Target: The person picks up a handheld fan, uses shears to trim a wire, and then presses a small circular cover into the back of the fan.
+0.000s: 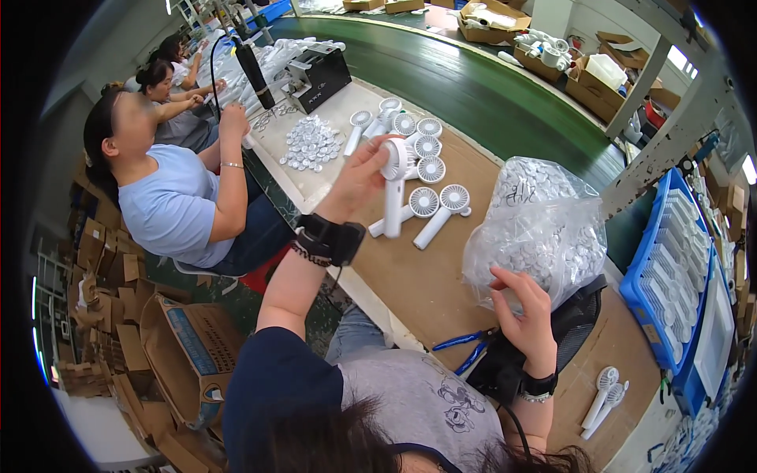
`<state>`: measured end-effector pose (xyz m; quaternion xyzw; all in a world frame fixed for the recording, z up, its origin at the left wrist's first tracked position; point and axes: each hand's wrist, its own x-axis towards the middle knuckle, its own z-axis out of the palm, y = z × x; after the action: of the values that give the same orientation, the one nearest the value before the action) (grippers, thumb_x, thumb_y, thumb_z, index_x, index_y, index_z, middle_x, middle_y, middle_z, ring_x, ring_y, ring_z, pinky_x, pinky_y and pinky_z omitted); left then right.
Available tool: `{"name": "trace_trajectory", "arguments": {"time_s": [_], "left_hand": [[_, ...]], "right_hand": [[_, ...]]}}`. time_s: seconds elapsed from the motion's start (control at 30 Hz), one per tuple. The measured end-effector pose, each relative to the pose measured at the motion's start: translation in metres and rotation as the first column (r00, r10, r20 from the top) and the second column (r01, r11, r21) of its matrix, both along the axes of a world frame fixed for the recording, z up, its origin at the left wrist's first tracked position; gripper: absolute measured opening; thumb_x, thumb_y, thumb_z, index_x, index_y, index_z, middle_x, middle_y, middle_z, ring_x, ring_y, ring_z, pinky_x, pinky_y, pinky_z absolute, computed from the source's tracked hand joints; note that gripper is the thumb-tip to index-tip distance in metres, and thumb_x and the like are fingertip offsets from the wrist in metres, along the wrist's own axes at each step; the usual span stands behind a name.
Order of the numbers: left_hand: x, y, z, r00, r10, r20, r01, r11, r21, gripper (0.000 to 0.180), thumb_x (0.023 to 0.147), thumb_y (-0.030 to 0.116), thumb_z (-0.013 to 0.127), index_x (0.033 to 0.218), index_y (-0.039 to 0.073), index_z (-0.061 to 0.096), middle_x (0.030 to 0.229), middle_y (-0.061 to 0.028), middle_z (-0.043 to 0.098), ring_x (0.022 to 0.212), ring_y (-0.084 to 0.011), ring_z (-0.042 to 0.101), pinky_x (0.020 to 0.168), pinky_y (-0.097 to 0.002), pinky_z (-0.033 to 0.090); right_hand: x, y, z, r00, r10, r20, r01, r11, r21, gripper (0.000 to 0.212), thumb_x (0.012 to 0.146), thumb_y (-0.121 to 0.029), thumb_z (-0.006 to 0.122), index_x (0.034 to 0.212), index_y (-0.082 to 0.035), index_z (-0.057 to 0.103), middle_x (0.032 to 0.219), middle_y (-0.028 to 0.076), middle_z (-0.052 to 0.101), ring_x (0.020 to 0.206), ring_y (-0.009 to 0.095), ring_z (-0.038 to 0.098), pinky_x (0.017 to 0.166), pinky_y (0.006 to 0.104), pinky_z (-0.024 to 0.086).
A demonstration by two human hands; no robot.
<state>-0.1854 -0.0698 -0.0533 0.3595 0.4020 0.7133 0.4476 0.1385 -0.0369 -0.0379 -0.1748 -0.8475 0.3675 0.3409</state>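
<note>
My left hand (pixel 363 173) is closed round the head of a white handheld fan (pixel 393 206), whose handle hangs straight down above the table. Just beyond it lie several more white handheld fans (pixel 426 147) in a loose cluster, some with their grilles facing up. My right hand (pixel 527 315) has its fingers apart and bent, with nothing visible in them. It is beside a clear plastic bag (pixel 544 213) full of small white and silvery parts; whether the fingertips touch the bag I cannot tell. Blue-handled pliers (pixel 465 347) lie left of this hand.
Left of the fans is a heap of small round clear parts (pixel 312 143), with a black machine (pixel 319 77) behind. A green conveyor belt (pixel 441 75) runs along the far side. Co-workers sit at left. Blue trays (pixel 670 268) stand at right; two fans (pixel 605 398) lie near them.
</note>
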Motion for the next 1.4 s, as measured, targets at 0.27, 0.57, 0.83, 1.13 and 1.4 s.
{"name": "trace_trajectory", "arguments": {"time_s": [0.27,0.57,0.83,1.13,1.4], "left_hand": [[0.105,0.001,-0.007,0.491,-0.462,0.738,0.600,0.794,0.098,0.032,0.093,0.023,0.035,0.113,0.001,0.048,0.100,-0.0111,0.055,0.078,-0.0177,0.053,0.052,-0.0232,0.048],[0.159,0.005,-0.014,0.536,-0.467,0.703,0.721,0.686,-0.094,0.032,0.093,0.022,0.035,0.112,-0.001,0.048,0.099,-0.0143,0.056,0.075,-0.0196,0.058,0.045,-0.0208,0.049],[0.167,-0.003,-0.023,0.552,-0.443,0.707,0.734,0.660,-0.159,0.033,0.094,0.024,0.033,0.113,0.001,0.048,0.096,-0.0136,0.057,0.077,-0.0197,0.060,0.048,-0.0232,0.053],[0.160,-0.009,0.004,0.513,-0.632,0.581,0.808,0.584,-0.079,0.037,0.095,0.029,0.030,0.119,0.003,0.040,0.092,-0.0123,0.056,0.064,-0.0174,0.058,0.048,-0.0237,0.050],[0.157,-0.018,0.008,0.655,-0.654,0.379,0.739,0.660,-0.137,0.030,0.095,0.028,0.037,0.116,0.007,0.038,0.082,-0.0078,0.053,0.054,-0.0121,0.050,0.045,-0.0204,0.039]], "right_hand": [[0.000,-0.002,0.007,0.995,-0.073,-0.064,0.074,0.997,0.013,0.041,0.070,0.004,0.060,0.110,-0.001,0.055,0.095,0.013,0.058,0.087,0.023,0.057,0.073,0.0295,0.046],[0.001,0.001,0.008,0.977,-0.193,-0.088,0.193,0.981,-0.009,0.055,0.063,-0.002,0.070,0.114,-0.004,0.052,0.106,0.013,0.055,0.100,0.025,0.052,0.083,0.0331,0.043],[0.004,0.004,0.003,0.994,-0.067,-0.088,0.048,0.978,-0.205,0.059,0.059,-0.003,0.074,0.114,-0.005,0.053,0.104,0.008,0.056,0.097,0.020,0.054,0.084,0.0305,0.041],[0.011,0.012,-0.008,0.959,-0.176,-0.224,0.088,0.931,-0.355,0.056,0.063,-0.001,0.072,0.115,-0.004,0.053,0.105,0.009,0.056,0.098,0.016,0.053,0.086,0.0270,0.040],[0.010,0.012,0.011,0.939,-0.228,-0.257,0.252,0.966,0.065,0.045,0.061,0.000,0.071,0.104,-0.006,0.061,0.104,0.010,0.056,0.091,0.022,0.055,0.075,0.0302,0.045]]}}
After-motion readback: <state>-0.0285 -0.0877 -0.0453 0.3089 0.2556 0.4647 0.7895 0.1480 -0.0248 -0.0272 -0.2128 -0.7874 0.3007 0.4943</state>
